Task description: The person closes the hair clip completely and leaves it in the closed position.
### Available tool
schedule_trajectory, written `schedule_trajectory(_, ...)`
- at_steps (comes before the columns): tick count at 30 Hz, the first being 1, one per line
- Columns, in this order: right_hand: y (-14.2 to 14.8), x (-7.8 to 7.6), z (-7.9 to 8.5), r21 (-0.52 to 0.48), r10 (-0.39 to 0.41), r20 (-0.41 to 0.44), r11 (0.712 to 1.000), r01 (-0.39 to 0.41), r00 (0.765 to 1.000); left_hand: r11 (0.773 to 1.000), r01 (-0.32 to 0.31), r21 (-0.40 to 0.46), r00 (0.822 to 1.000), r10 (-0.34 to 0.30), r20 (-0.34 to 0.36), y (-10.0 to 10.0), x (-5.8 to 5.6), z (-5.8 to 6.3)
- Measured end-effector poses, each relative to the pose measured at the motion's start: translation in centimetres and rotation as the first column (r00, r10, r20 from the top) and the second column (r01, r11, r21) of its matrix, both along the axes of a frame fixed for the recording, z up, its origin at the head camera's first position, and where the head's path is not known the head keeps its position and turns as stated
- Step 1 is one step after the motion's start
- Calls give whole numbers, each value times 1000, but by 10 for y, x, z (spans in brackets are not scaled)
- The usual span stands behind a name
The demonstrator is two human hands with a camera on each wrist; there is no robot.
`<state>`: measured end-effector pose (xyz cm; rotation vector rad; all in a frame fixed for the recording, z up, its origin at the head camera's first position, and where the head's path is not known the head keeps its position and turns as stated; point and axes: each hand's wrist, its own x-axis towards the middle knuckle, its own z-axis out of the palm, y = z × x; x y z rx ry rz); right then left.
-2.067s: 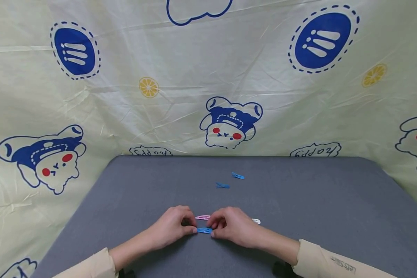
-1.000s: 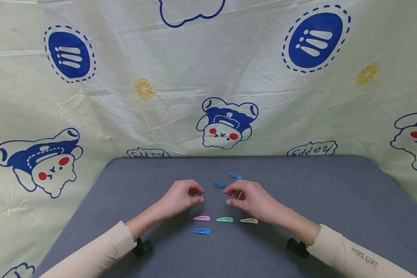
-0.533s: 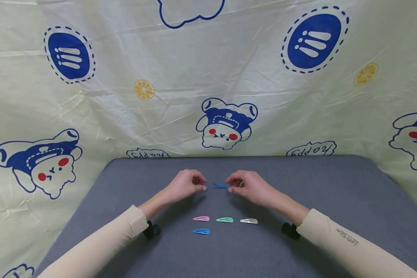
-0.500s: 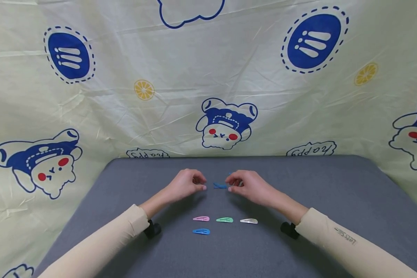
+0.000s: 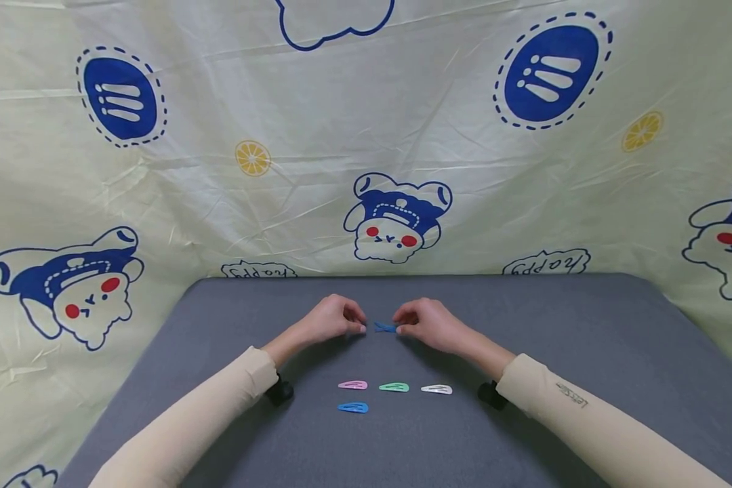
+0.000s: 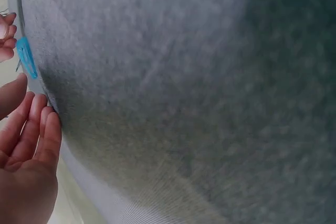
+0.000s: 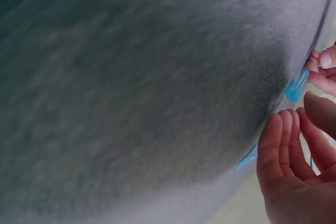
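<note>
A blue snap hair clip point(image 5: 385, 327), its arms spread at the left end, lies on the grey table between both hands. My left hand point(image 5: 329, 320) is just left of it, fingers loosely bent and apart from the clip. From the right, my right hand point(image 5: 432, 327) comes up to the clip's other end, thumb tip at its edge; I cannot tell whether it touches. In the right wrist view a second blue hair clip point(image 7: 248, 161) shows beyond the right fingers; in the head view that hand hides it.
Nearer me, a pink hair clip point(image 5: 353, 385), a green hair clip point(image 5: 394, 388) and a white hair clip point(image 5: 436, 390) lie in a row. Another blue hair clip point(image 5: 353, 408) sits below the pink one. A printed cloth point(image 5: 317, 217) hangs behind the table's far edge.
Both hands have left the near blue clip, which stays below the pink one, and moved forward to the far blue clip. In the last half second they have drawn slightly closer together.
</note>
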<state>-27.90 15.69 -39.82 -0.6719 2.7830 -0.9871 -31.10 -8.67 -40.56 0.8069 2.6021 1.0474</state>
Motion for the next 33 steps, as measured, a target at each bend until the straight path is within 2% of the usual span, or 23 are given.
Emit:
schedule_trajectory(8, -1, -9, -7, -2, -14, 40, 1000, 14, 999, 1000, 3, 16, 1000, -3, 14, 2, -4, -1)
schedule_trajectory(16, -3, -13, -11, -12, -1, 21, 1000, 1, 1000, 1000, -15, 14, 1000, 15, 19, 4, -6, -3)
schedule_trajectory(25, -8, -13, -11, 6, -10, 16, 1000, 10, 1000, 1000, -11, 20, 1000, 10, 21, 2, -6, -5)
schedule_trajectory(33, -3, -6, -7, -32, -3, 17, 999, 3, 1000, 999, -13, 30, 1000, 13, 27, 0, -3, -3)
